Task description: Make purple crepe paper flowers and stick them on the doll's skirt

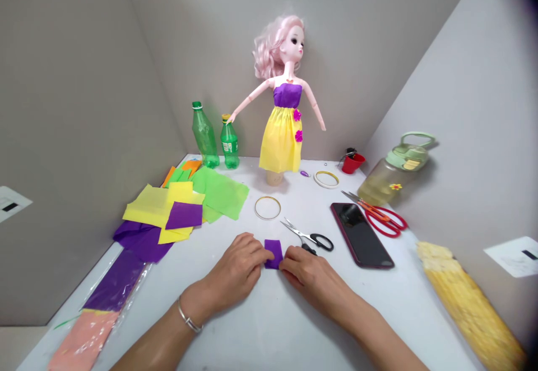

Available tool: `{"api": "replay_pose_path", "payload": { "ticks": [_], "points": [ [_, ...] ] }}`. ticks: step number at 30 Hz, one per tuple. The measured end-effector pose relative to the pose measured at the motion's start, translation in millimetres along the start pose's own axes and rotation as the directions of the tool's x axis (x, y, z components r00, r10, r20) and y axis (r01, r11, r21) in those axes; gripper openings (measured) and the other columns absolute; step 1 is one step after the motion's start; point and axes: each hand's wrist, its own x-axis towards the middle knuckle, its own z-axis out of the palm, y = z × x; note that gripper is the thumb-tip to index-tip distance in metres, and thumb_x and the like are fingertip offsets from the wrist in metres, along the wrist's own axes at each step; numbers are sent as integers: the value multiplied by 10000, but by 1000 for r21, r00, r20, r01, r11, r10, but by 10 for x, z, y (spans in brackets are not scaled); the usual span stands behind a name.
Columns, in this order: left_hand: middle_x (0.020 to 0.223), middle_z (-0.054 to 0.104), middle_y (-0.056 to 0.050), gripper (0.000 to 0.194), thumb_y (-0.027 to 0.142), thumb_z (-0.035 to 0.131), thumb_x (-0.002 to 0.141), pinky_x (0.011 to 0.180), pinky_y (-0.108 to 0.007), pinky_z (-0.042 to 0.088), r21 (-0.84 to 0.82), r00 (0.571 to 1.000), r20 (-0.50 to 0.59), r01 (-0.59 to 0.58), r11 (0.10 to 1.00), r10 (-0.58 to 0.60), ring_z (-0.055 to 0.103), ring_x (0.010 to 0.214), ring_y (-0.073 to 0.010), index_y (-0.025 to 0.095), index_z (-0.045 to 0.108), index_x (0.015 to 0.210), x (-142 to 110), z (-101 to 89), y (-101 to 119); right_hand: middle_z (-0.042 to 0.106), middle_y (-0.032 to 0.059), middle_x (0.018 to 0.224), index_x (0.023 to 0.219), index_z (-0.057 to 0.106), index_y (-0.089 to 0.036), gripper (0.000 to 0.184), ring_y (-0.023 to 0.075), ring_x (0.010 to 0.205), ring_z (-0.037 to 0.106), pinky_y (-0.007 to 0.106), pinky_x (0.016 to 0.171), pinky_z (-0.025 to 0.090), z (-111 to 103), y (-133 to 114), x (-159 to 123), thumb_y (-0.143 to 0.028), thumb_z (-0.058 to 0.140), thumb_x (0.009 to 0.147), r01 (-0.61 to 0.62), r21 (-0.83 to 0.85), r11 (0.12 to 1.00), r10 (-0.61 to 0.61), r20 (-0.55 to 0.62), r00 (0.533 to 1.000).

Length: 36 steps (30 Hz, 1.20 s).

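A small folded piece of purple fabric point(273, 252) lies on the white table in front of me. My left hand point(240, 265) is closed at its left side, with a fingertip over the fabric and the thumb tucked below. At the right edge, my right hand point(309, 274) pinches the same piece between thumb and fingers. Just beyond the right hand lie black-handled scissors point(309, 237), blades partly apart. A thin ring point(268, 208) rests flat behind the fabric. Farther back stands a pink-haired doll point(281, 135) in a purple and yellow dress.
Left are yellow, green and purple fabric sheets point(147, 205) and a plastic-wrapped pack point(113, 281). Green bottles point(204, 141) stand behind. Right are a phone point(361, 235), red-handled scissors point(384, 219), a water bottle point(380, 177), a red cup point(353, 163) and a yellow bundle point(466, 304).
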Motion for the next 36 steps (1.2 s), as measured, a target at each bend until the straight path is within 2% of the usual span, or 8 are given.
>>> {"api": "replay_pose_path", "payload": {
  "ticks": [5,11,14,18,24,27,36],
  "points": [
    [874,616,-20,291,21,494,843,1023,-434,362,29,1000,11,-23,999,23,505,892,-183,221,690,924,0,15,5,594,27,861,877,623,-175,160,161,743,583,257,563,364,63,11,6,-83,509,942,56,-59,997,-58,-39,998],
    [848,645,-8,263,46,493,878,1068,-461,316,107,994,-24,-103,989,106,517,867,-171,218,692,877,8,5,24,610,51,874,835,603,-151,163,188,762,578,279,526,343,-70,-94,-8,4,563,868,97,-144,985,-93,32,995],
    [873,640,-12,275,28,490,858,1082,-466,300,89,997,-4,-76,993,77,531,885,-170,217,680,920,7,-3,45,616,59,867,831,601,-147,184,200,747,573,292,511,329,-75,-128,-13,34,567,832,115,-205,972,-110,35,993],
    [859,620,-16,245,57,470,878,1054,-444,333,45,1000,5,-10,999,10,530,874,-169,207,658,920,12,-6,74,619,57,855,825,602,-153,181,201,744,571,291,517,340,35,-101,9,20,549,838,119,-216,969,-127,-26,992],
    [889,610,-14,85,180,580,879,1050,-459,333,16,999,-11,54,998,-54,525,914,-193,220,624,940,0,41,70,622,40,848,856,641,-173,163,159,728,594,254,552,375,97,-37,46,-69,516,871,-15,-17,1000,13,-101,995],
    [903,599,-8,100,204,645,846,1035,-452,347,15,997,-22,75,997,-74,516,927,-197,221,607,937,-6,81,58,617,30,830,835,649,-182,166,148,701,591,246,553,370,48,-52,51,-94,512,866,-81,54,995,86,-98,991],
    [870,584,-17,48,152,580,881,987,-422,385,50,996,-60,68,996,-65,508,880,-187,200,582,875,12,126,91,602,9,806,787,608,-190,143,134,676,545,240,611,397,-25,-83,42,-103,508,839,-159,262,952,182,-67,981]
  ]
}}
